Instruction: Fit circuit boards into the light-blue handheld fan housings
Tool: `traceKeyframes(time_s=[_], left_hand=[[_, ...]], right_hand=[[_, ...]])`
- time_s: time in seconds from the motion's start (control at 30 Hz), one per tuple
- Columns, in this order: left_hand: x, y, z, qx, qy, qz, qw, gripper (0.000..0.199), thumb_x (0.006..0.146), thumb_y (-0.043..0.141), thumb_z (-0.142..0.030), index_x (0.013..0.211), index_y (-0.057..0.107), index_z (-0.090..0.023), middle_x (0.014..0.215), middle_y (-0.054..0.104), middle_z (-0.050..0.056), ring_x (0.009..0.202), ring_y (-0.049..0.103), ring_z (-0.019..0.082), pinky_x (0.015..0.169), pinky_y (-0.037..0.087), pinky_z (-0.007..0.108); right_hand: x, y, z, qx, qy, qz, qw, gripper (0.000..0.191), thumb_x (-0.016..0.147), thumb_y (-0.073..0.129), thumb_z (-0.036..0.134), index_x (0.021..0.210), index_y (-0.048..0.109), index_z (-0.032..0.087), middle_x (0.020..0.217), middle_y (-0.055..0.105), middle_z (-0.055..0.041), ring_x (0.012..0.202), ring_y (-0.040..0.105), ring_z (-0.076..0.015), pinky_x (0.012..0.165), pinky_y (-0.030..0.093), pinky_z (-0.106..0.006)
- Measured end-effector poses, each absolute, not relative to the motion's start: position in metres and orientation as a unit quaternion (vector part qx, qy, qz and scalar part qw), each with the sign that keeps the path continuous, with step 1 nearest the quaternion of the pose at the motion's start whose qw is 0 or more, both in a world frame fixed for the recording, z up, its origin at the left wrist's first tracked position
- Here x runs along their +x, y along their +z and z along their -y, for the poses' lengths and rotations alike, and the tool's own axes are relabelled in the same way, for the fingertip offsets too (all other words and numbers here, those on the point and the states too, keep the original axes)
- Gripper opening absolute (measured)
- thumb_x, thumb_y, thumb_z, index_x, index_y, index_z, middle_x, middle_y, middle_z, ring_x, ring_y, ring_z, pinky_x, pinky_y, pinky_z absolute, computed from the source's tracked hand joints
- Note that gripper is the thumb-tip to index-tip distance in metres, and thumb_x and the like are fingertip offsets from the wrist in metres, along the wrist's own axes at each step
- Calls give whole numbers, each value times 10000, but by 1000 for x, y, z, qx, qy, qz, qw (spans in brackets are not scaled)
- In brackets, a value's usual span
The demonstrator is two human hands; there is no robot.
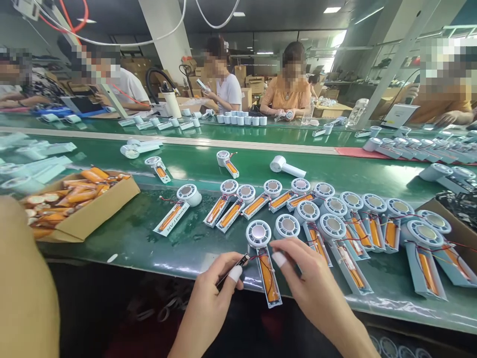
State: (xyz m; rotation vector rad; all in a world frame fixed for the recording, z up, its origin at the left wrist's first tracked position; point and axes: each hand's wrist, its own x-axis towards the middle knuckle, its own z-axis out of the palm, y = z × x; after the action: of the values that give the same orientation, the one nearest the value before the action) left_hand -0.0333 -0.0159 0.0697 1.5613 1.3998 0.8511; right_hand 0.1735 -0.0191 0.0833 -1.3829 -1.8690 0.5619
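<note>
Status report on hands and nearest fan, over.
Left hand pinching dark strip. Right hand beside open fan, orange battery showing. More fans crowded to the right.

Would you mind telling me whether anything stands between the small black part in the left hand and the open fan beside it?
Nothing solid is visible between the black part in the left hand and the fan; only thin wires cross the gap.

Open fan (258, 232), orange battery (269, 278) inside, on bench (141, 248); dark strip (243, 259) tilted.
</note>
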Motion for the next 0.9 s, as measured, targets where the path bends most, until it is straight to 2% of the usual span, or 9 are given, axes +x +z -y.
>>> traceKeyframes(time_s=[0.1,0.2,0.3,0.4,0.5,0.57,0.67,0.8,0.9], left_hand=[[-32,64,22,633,327,-572,406,304,974,480,-377,1209,634,-262,869,753,16,700,698,171,660,553,258],[-30,58,27,665,305,-573,371,410,971,452,-331,1364,554,-279,979,765,31,722,721,171,735,574,281],[-27,58,28,720,270,-560,310,475,969,389,-253,1425,521,-269,1036,753,60,688,718,170,698,581,272],[-22,58,28,785,221,-546,191,586,926,313,-106,1428,540,-304,1040,725,73,706,727,178,624,567,248],[-19,56,30,820,169,-542,75,703,865,280,-4,1412,568,-339,1028,704,77,681,735,179,558,543,231],[-18,56,32,825,161,-539,48,727,847,272,23,1388,594,-341,1029,705,78,673,739,182,547,544,233],[-20,58,32,812,206,-535,108,657,883,285,-11,1365,609,-318,1039,723,74,746,756,182,624,582,236],[-22,60,30,748,303,-548,220,450,979,350,-193,1373,564,-234,1152,743,103,1001,746,222,838,599,295],[-22,58,30,675,336,-593,281,401,991,413,-329,1364,519,-225,1099,762,101,939,754,241,822,606,339]], right_hand=[[177,78,34,-593,169,728,300,211,976,497,236,1116,653,215,908,695,-57,798,685,-237,641,522,-327],[174,73,39,-574,184,751,269,230,981,473,220,1094,673,223,883,691,-51,753,685,-231,635,523,-332],[170,74,32,-559,208,733,327,271,1005,422,199,1052,688,228,930,706,-58,782,688,-208,698,532,-317],[166,78,20,-553,225,691,407,237,1001,469,226,1030,704,222,984,742,-68,856,702,-208,755,536,-300],[157,78,11,-542,268,657,450,231,983,514,262,1013,737,210,933,767,-63,805,712,-202,729,545,-287],[149,76,7,-536,327,625,463,226,961,547,291,1025,744,200,863,765,-52,729,703,-189,671,549,-274],[142,72,5,-531,411,557,488,229,922,603,344,1022,731,181,841,754,-53,735,700,-192,656,560,-272],[143,70,4,-511,476,532,479,244,894,649,387,950,749,171,880,757,-69,835,709,-217,766,571,-313],[147,73,3,-492,526,506,475,267,859,692,375,1014,751,166,901,763,-70,851,719,-226,794,578,-333]])
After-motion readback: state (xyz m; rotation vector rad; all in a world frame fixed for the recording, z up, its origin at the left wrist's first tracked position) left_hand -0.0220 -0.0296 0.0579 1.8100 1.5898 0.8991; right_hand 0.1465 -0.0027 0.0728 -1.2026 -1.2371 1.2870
